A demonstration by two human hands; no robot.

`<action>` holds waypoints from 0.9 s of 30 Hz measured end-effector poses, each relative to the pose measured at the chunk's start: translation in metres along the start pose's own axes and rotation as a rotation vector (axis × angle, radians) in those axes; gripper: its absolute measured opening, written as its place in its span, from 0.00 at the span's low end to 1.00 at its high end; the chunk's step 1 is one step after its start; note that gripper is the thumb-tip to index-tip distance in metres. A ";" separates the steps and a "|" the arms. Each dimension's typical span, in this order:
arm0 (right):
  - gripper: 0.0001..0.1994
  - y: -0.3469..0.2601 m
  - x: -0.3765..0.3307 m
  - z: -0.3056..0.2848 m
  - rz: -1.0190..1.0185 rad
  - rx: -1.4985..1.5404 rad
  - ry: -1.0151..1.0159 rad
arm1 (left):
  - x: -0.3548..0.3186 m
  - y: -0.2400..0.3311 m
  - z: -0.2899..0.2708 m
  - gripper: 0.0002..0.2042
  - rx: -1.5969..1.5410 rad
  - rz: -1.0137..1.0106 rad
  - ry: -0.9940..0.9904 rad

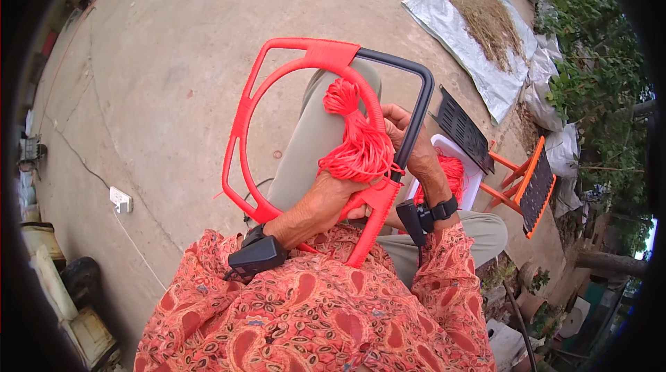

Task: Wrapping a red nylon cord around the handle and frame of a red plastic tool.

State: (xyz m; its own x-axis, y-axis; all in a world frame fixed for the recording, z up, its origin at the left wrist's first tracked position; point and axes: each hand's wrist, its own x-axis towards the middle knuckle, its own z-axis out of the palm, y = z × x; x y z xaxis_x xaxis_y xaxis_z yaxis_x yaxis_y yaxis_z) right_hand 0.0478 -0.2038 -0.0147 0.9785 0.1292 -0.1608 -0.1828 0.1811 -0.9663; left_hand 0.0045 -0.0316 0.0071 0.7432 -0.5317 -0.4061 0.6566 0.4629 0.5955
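Observation:
Across my lap lies a rounded square frame point(242, 116) with a ring inside it, mostly wrapped in red cord. Its upper right corner shows bare black tube point(423, 84). My left hand point(320, 204) is closed on the wrapped lower right part of the frame, its fingers partly hidden. Over that hand rests a thick bundle of red cord point(357, 146), gathered narrow near its top. Behind the black tube, my right hand point(408, 137) has its fingers bent beside the ring; whatever they pinch is hidden.
Beside my right knee stands a white tub point(474, 184) holding more red cord point(451, 176). Past it are a black slatted panel point(463, 132) and an orange folding stool point(531, 188). A silver sheet point(444, 21) bears dried stalks. A white power strip point(121, 200) lies left.

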 end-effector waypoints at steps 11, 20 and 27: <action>0.14 0.000 0.003 0.011 0.165 -0.102 -0.069 | -0.002 0.000 -0.009 0.11 -0.057 -0.049 -0.020; 0.13 0.018 -0.004 0.016 0.129 0.252 -0.078 | -0.003 0.000 -0.013 0.11 -0.081 -0.084 -0.091; 0.15 0.045 -0.026 0.017 0.154 0.539 0.160 | -0.003 0.009 -0.012 0.11 0.061 -0.167 -0.188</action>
State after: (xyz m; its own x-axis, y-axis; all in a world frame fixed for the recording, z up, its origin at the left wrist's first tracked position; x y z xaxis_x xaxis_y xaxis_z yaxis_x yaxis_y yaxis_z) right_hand 0.0128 -0.1828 -0.0503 0.9313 0.0517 -0.3605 -0.3060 0.6480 -0.6975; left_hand 0.0100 -0.0175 0.0056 0.5845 -0.7222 -0.3698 0.7549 0.3169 0.5741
